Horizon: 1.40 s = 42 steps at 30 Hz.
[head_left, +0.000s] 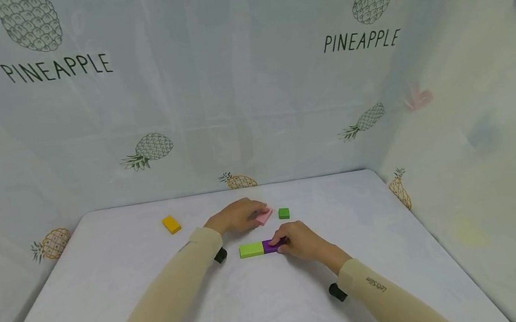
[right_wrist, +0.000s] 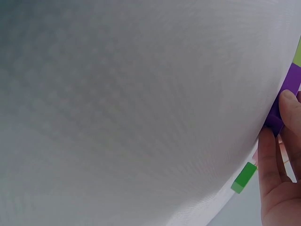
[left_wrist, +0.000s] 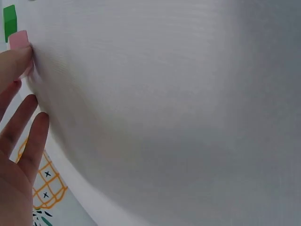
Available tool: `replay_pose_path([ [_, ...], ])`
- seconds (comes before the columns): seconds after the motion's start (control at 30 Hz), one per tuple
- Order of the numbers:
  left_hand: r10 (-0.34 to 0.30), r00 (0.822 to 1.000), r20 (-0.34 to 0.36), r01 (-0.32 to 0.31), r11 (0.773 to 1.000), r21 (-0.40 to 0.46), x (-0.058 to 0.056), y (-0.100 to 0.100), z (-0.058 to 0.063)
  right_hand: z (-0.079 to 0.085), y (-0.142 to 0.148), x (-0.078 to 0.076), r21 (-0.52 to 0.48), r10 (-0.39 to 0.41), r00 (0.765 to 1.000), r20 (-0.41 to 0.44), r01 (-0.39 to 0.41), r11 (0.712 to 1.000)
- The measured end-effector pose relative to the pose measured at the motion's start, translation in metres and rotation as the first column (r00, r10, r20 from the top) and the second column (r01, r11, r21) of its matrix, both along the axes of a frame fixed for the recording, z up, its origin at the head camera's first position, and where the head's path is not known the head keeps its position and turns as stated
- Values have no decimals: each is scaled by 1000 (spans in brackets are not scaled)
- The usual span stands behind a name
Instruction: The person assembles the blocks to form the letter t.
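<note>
At the back middle of the table, my left hand (head_left: pixel 241 214) pinches a pink block (head_left: pixel 264 217) between thumb and fingers; the left wrist view shows the thumb over the pink block (left_wrist: pixel 19 40). My right hand (head_left: pixel 300 240) grips the right end of a purple block (head_left: pixel 270 246), whose long side shows in the right wrist view as the purple block (right_wrist: pixel 291 81). Its left end meets a lime-green block (head_left: pixel 251 250), forming one straight row. Just right of the pink block lies a small green block (head_left: pixel 284 213).
An orange-yellow block (head_left: pixel 171 224) lies at the back left of the white table (head_left: pixel 272 307). A pineapple-printed curtain (head_left: pixel 236 90) hangs behind the far edge and along the sides. Black wrist straps (head_left: pixel 338 291) show under both sleeves.
</note>
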<state>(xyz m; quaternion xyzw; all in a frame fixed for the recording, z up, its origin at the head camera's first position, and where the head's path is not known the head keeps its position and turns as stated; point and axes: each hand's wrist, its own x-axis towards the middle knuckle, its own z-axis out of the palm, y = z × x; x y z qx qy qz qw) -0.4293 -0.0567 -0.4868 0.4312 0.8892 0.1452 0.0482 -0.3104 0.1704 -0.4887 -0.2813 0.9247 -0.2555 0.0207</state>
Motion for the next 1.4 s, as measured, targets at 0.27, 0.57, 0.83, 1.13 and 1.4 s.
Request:
replay_pose_path([
  [0.27,0,1000,2,0,1000,-8,-4,-5,1,1,0,1,-3,10,1000,-10,-10,1000],
  [0.57,-9,999,34,8,999,35,0,-10,8,3,-1,2,1,11,1000,2,-11,1000],
  [0.83,-15,999,49,12,998,57,-1,-11,4,2,1,2,-14,-2,1000,25,2,1000],
  [1.13,-65,998,16,65,998,-17,3,-11,10,2,2,1,-13,-11,999,41,11,1000],
  [1.4,-87,996,-12,86,994,-63,7,-8,14,1,2,0,-11,-19,999,49,19,1000],
])
